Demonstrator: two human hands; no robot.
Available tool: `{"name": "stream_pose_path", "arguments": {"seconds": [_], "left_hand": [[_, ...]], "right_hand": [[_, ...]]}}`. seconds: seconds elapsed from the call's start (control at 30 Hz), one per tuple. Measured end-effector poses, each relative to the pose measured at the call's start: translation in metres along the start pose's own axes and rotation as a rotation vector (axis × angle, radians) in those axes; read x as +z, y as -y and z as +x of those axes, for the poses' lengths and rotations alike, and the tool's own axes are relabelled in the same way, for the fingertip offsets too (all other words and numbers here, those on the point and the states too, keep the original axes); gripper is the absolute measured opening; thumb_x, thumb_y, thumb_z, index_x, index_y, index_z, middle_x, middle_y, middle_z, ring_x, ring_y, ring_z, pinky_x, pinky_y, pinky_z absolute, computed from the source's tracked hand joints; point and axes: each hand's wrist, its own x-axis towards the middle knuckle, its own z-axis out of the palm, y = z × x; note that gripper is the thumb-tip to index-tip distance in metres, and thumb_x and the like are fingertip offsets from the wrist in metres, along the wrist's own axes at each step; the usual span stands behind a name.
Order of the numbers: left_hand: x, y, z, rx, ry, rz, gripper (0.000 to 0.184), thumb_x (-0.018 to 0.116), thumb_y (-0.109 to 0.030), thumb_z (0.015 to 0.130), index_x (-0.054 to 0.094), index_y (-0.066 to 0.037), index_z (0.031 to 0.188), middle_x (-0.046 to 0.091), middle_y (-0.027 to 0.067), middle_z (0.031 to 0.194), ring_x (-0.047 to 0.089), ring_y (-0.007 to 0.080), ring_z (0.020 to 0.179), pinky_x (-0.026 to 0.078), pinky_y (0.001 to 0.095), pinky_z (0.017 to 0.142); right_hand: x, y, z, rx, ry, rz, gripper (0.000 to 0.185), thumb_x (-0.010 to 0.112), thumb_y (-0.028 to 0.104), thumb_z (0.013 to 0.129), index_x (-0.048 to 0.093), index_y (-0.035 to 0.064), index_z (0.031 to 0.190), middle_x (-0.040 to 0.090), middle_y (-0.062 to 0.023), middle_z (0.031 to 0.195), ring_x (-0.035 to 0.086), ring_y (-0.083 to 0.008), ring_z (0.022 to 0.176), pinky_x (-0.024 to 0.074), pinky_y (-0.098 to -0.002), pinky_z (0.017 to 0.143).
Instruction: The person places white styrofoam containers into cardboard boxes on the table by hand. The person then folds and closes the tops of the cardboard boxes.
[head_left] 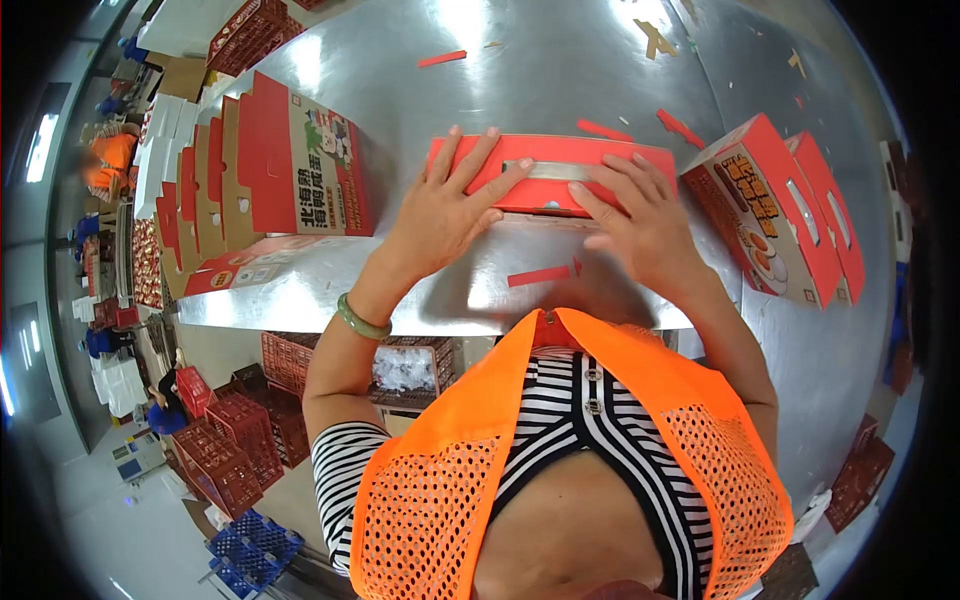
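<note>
Box (560, 148), red, on metal table (550, 80), between open cartons (268, 180) left and two boxes (770, 140) right; left hand (445, 215) spread, right hand (645, 235) loosely fanned, both on top. Card probably stiff, light, crushable; best hold: ends.

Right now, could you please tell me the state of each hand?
Left hand: open, fingers spread on top of the red box.
Right hand: open, fingers slightly bent on the same box, beside its handle.
</note>
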Motion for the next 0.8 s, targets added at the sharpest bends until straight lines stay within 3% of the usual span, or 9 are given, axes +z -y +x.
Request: {"name": "stream_pose_path", "arguments": {"seconds": [0.1,0.17,0.27,0.33,0.37,0.47,0.6,0.8], "left_hand": [[-0.001,-0.006,-0.002,0.013,-0.012,0.214,0.075,0.050,-0.067,0.092,0.041,-0.034,0.159,0.026,0.0153,0.168,0.029,0.0497,0.148,0.025,0.0595,0.121],[0.004,-0.004,0.000,0.005,-0.072,0.364,0.084,0.052,-0.073,0.086,0.040,-0.033,0.159,0.033,0.0207,0.162,0.036,0.0476,0.143,0.029,0.0593,0.118],[0.002,-0.001,0.009,0.034,-0.131,0.233,0.089,0.055,-0.073,0.084,0.040,-0.029,0.159,0.042,0.0244,0.152,0.043,0.0456,0.135,0.031,0.0596,0.115],[0.010,-0.004,0.021,0.024,-0.163,0.214,0.092,0.055,-0.074,0.083,0.040,-0.024,0.159,0.045,0.0250,0.146,0.044,0.0448,0.131,0.032,0.0591,0.114],[0.013,-0.004,0.023,0.001,-0.185,0.189,0.094,0.056,-0.074,0.083,0.040,-0.020,0.159,0.047,0.0255,0.141,0.046,0.0439,0.127,0.033,0.0585,0.113],[0.019,0.000,0.023,0.017,-0.239,0.213,0.098,0.058,-0.073,0.082,0.041,-0.014,0.158,0.048,0.0257,0.139,0.047,0.0429,0.126,0.033,0.0573,0.112],[0.026,0.000,0.019,0.022,-0.273,0.223,0.100,0.060,-0.074,0.080,0.042,-0.011,0.156,0.049,0.0249,0.137,0.046,0.0416,0.126,0.034,0.0579,0.111],[0.031,0.001,0.023,0.008,-0.311,0.167,0.105,0.063,-0.075,0.076,0.043,-0.008,0.154,0.050,0.0253,0.138,0.047,0.0416,0.125,0.033,0.0576,0.110]], "right_hand": [[0.018,0.009,-0.014,-0.020,-0.035,-0.151,0.051,0.063,0.011,0.088,0.061,0.0069,0.138,0.062,-0.0111,0.134,0.052,-0.0334,0.132,0.0344,-0.0539,0.118],[0.021,0.009,-0.015,-0.039,-0.102,-0.280,0.054,0.063,0.012,0.087,0.058,0.0047,0.141,0.061,-0.0116,0.136,0.051,-0.0339,0.134,0.0326,-0.0548,0.119],[0.021,0.016,-0.010,0.028,-0.083,-0.231,0.052,0.063,0.012,0.086,0.061,0.0024,0.138,0.059,-0.0108,0.143,0.053,-0.0330,0.134,0.0352,-0.0540,0.118],[0.027,0.026,-0.013,-0.055,-0.373,0.022,0.050,0.063,0.011,0.085,0.064,0.0017,0.134,0.057,-0.0116,0.146,0.057,-0.0321,0.130,0.0395,-0.0525,0.115],[0.030,0.031,-0.010,-0.053,-0.371,0.011,0.050,0.063,0.011,0.085,0.064,0.0017,0.134,0.057,-0.0116,0.146,0.057,-0.0321,0.130,0.0395,-0.0525,0.115],[0.051,0.043,0.002,0.020,-0.337,-0.181,0.039,0.064,0.008,0.085,0.069,0.0007,0.122,0.065,-0.0121,0.128,0.060,-0.0309,0.125,0.0437,-0.0516,0.111],[0.064,0.043,0.011,0.095,-0.358,-0.094,0.038,0.066,0.004,0.083,0.070,-0.0001,0.120,0.066,-0.0118,0.123,0.060,-0.0311,0.126,0.0465,-0.0523,0.109],[0.062,0.048,0.004,0.025,-0.424,-0.147,0.036,0.069,0.003,0.080,0.070,-0.0021,0.116,0.066,-0.0122,0.121,0.064,-0.0311,0.121,0.0510,-0.0501,0.109]]}}
